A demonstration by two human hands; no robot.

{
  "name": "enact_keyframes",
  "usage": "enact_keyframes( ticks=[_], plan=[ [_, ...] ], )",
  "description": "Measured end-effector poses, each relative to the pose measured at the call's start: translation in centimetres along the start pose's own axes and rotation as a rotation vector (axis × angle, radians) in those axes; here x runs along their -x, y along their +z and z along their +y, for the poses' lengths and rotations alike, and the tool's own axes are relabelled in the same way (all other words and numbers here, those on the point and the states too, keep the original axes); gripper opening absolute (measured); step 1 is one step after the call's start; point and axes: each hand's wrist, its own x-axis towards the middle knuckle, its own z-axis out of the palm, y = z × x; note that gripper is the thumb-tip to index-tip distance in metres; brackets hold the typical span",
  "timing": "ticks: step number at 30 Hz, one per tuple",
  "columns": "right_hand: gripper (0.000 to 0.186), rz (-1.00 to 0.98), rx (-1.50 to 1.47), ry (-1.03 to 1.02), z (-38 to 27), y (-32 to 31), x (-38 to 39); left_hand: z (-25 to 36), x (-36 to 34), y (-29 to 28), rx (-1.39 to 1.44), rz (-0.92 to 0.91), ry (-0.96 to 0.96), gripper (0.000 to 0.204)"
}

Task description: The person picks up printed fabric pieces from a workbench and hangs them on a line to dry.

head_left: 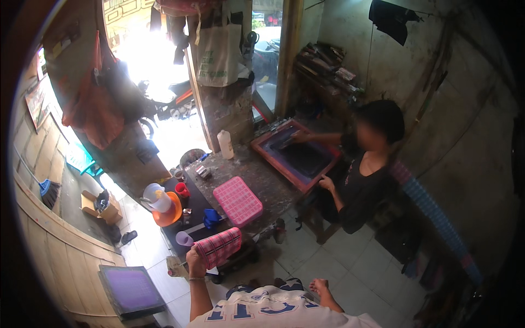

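Observation:
My left hand (195,263) is closed on one end of a pink plaid cloth (220,247) with dark stripes. The cloth spreads to the right of the hand, in front of the table's near edge. A pale purple cup (184,238) sits just beyond that hand, and a tan object (176,267) I cannot name is at its left. Low over the tiled floor, to the right of my body, my right hand (319,285) holds nothing visible; its fingers are loosely bent and slightly apart. On the table lies a pink checked case (238,200), beyond the cloth.
Across the table (219,174), a person (363,175) handles a wood-framed screen (298,154). A white bottle (225,144), orange basin (167,210), red cup (182,189) and blue item (211,218) stand about. A purple framed screen (131,290) leans at lower left.

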Motion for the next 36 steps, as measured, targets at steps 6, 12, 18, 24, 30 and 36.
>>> enact_keyframes(
  ticks=[6,12,18,24,30,36],
  plan=[
    [0.018,0.071,-0.009,-0.036,-1.6,-6.7,-1.4,-3.1,2.2,3.8,-0.222,-0.063,0.082,0.034],
    [0.025,0.046,0.017,0.097,1.4,-8.2,-2.2,-4.3,4.9,3.4,-0.115,-0.003,0.091,0.029],
    [0.022,-0.062,0.161,0.059,0.8,-4.2,-4.1,-2.7,6.5,1.3,0.007,0.040,0.228,0.023],
    [0.017,-0.158,0.187,-0.071,-4.5,-0.2,-5.0,-2.0,7.0,1.5,0.034,0.073,0.277,0.023],
    [0.016,-0.158,0.196,-0.138,-7.7,0.8,-5.2,-2.3,6.1,2.5,0.041,0.034,0.200,0.024],
    [0.019,-0.173,0.186,-0.035,-6.4,-1.0,-5.9,-2.7,5.9,4.0,0.063,0.060,0.135,0.026]
  ],
)
